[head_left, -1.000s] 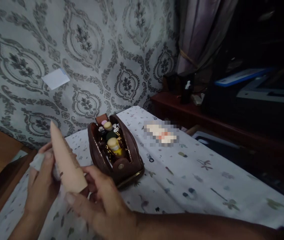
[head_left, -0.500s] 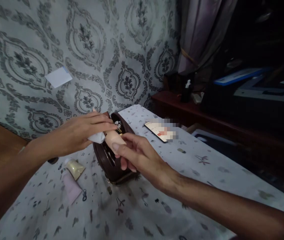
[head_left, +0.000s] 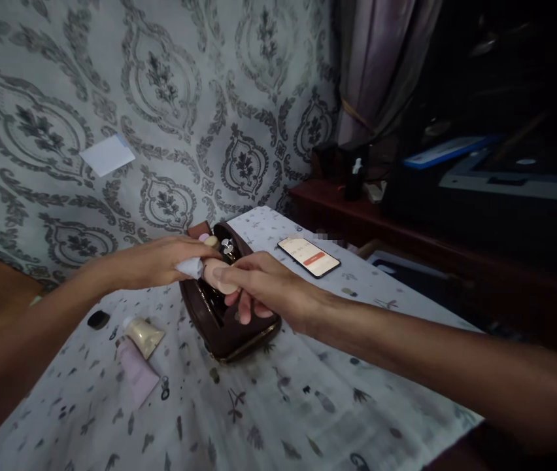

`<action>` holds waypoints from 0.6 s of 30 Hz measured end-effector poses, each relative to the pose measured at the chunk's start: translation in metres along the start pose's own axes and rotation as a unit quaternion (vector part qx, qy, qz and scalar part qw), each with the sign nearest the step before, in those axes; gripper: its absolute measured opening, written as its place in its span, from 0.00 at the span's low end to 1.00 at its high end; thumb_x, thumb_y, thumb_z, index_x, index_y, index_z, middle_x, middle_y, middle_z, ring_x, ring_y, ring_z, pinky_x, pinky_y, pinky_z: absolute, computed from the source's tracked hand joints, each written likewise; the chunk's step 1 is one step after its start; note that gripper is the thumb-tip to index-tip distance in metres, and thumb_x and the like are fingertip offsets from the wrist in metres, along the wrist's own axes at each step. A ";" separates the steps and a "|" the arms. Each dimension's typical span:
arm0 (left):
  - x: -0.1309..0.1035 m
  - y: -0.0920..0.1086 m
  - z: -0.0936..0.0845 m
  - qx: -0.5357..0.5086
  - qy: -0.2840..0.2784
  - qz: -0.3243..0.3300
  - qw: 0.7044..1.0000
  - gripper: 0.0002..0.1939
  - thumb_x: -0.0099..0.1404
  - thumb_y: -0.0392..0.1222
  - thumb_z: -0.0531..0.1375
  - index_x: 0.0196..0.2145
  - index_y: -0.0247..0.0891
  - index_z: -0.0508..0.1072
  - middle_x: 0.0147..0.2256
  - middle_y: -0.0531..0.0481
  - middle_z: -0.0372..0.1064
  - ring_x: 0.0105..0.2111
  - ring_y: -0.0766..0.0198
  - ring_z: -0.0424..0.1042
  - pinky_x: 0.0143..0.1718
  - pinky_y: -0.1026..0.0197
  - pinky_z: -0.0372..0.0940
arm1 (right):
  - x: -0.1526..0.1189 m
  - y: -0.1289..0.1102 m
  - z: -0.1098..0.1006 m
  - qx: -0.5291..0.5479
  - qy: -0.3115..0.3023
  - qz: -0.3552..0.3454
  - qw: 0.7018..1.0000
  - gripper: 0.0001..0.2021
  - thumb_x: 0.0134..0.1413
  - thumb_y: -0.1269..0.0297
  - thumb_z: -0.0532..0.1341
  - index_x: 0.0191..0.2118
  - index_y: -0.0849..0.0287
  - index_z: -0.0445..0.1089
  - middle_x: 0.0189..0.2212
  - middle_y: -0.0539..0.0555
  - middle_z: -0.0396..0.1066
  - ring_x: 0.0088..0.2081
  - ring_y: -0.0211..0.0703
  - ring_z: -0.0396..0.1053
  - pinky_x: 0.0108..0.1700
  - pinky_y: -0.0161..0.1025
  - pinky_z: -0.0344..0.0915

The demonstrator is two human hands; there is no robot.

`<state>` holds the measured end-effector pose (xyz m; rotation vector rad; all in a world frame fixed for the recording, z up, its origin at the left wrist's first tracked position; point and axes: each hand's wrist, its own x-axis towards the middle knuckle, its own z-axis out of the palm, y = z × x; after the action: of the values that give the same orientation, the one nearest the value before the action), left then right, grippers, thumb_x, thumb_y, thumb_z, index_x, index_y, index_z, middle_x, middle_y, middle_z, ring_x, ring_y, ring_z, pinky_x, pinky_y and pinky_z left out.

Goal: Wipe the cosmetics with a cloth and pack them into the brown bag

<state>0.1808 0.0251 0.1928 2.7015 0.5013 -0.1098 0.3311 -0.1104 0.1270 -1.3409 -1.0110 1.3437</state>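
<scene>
My right hand grips a pale beige cosmetic bottle, thumb on top, over the open bag. Closed around a crumpled white tissue, my left hand meets the other end of the bottle. Below both hands the dark brown cosmetic bag lies unzipped on the patterned cloth. Several small containers show inside it, one with a silvery top. Left of the bag lie a pink tube, a pale yellow tube and a small black round item.
A phone with a lit screen rests on the cloth right of the bag. Beyond it, a dark red shelf carries a dropper bottle. The patterned wall rises behind, with a purple curtain at its right.
The left hand has shifted slightly along the bottle, and more of the bag's contents show. The bottle and right hand have moved slightly left. The view has turned a little.
</scene>
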 end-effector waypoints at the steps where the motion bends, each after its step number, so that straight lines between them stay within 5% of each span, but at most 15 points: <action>1: 0.000 -0.002 0.000 0.009 -0.009 0.000 1.000 0.19 0.55 0.34 0.63 0.45 0.48 0.78 0.44 0.51 0.77 0.46 0.53 0.74 0.46 0.62 0.63 | 0.001 -0.001 0.001 0.000 -0.003 0.002 1.000 0.14 0.59 0.61 0.60 0.25 0.63 0.66 0.20 0.51 0.70 0.14 0.30 0.63 0.14 0.28 0.45; 9: 0.002 -0.003 -0.005 -0.049 -0.054 -0.037 0.997 0.18 0.51 0.37 0.67 0.43 0.45 0.79 0.42 0.49 0.78 0.41 0.53 0.76 0.43 0.62 0.66 | 0.014 0.001 0.010 0.004 -0.039 0.008 0.999 0.14 0.61 0.61 0.58 0.26 0.63 0.66 0.19 0.50 0.68 0.14 0.30 0.62 0.14 0.28 0.46; 14: -0.001 -0.006 -0.004 0.017 -0.101 0.003 0.995 0.21 0.61 0.41 0.60 0.52 0.45 0.74 0.50 0.48 0.75 0.50 0.52 0.72 0.48 0.60 0.65 | 0.019 -0.001 0.011 -0.013 -0.050 0.033 0.998 0.14 0.61 0.65 0.57 0.24 0.63 0.65 0.19 0.49 0.67 0.14 0.29 0.60 0.13 0.27 0.47; 18: -0.010 -0.016 0.001 0.064 -0.012 0.021 0.998 0.26 0.63 0.41 0.55 0.59 0.44 0.66 0.60 0.47 0.66 0.59 0.52 0.65 0.59 0.54 0.59 | 0.022 -0.008 0.013 -0.037 -0.058 0.046 0.997 0.13 0.56 0.69 0.58 0.21 0.62 0.62 0.18 0.48 0.66 0.14 0.28 0.56 0.14 0.27 0.49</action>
<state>0.1654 0.0353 0.1876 2.8306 0.4442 -0.1694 0.3203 -0.0865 0.1309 -1.3931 -1.0969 1.4801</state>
